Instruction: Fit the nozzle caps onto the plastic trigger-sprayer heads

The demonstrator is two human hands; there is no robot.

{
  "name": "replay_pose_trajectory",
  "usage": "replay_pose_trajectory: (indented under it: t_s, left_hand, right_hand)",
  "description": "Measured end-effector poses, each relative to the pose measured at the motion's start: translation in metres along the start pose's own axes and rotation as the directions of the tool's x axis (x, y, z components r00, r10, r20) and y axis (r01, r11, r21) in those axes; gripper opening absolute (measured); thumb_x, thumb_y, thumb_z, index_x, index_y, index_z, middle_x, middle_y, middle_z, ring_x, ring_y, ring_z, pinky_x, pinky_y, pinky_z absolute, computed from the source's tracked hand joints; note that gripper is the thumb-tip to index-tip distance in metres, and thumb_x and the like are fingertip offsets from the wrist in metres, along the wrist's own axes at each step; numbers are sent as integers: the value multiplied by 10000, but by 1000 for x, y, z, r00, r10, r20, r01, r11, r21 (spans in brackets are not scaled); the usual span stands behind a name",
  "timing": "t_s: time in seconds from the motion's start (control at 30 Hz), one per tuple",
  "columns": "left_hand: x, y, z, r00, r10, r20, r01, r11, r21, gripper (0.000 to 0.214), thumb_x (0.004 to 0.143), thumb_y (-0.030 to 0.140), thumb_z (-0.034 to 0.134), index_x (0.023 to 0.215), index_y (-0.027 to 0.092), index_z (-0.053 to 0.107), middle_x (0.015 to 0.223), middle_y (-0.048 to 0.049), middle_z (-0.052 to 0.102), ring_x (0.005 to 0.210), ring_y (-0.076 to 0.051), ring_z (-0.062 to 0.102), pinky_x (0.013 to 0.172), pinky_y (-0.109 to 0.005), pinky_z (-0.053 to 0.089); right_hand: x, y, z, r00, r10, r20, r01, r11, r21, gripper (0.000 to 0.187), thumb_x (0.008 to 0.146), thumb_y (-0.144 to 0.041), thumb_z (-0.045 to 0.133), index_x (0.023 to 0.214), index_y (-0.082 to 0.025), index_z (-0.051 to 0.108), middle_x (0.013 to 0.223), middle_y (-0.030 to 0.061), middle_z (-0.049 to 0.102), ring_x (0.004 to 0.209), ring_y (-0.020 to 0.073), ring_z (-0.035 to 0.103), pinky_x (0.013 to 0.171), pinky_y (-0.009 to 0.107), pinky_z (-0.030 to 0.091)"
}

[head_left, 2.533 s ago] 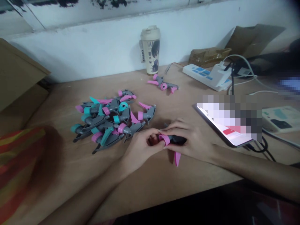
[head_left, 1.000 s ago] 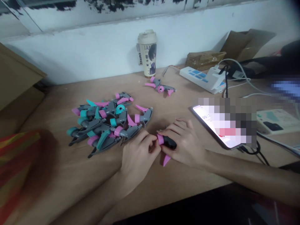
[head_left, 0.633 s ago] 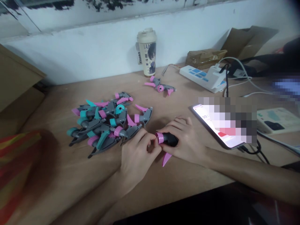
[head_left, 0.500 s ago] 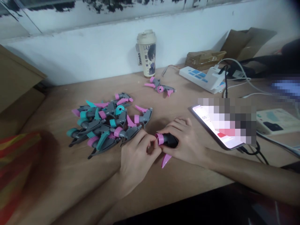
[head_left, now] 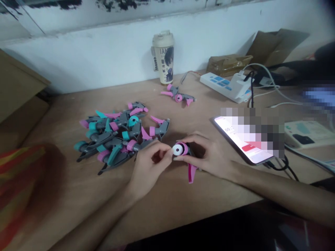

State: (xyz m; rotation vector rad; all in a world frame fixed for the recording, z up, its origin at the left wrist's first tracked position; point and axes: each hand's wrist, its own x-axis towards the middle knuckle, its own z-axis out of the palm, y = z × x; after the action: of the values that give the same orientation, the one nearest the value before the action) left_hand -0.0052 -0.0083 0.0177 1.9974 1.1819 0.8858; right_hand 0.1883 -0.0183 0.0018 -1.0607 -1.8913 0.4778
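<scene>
My right hand grips a spray trigger head with a pink collar and a pink lever that points down toward me. The collar's open end faces left. Between thumb and forefinger, my left hand pinches a white ring-shaped washer with a small hole, right at the mouth of the collar. Just left of my hands lies a pile of grey spray trigger heads with pink or teal collars and levers. A couple more pink-and-grey trigger heads lie farther back, near the cup.
A lidded coffee cup stands by the wall. On the right are a lit phone, a white power strip with cables, a cardboard package and a pale box. Cardboard stands at the left edge.
The trigger head has turned so its collar opening shows. The white washer has come into view at the collar in my left fingertips.
</scene>
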Motion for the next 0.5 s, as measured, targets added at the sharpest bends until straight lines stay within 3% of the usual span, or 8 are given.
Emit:
replay_pose_trajectory:
  t_s: [0.17,0.5]
  left_hand:
    - [-2,-2,5,996,-40,85,49,994,-100,184,863,265,535,708,173,573,589,39,429,525,-80,415,483,-212,340]
    - [-8,-3,12,995,-29,-96,18,994,-111,105,807,253,636,847,207,550,718,22,488,599,-90,480,524,-222,396]
  right_hand:
    - [-1,2,0,999,-26,46,21,995,95,326,715,-363,721,985,-201,639,948,55,659,867,167,626,780,326,513]
    - [-1,1,-1,996,-66,53,60,992,114,328,726,-373,706,999,-198,651,935,60,679,852,169,633,760,331,522]
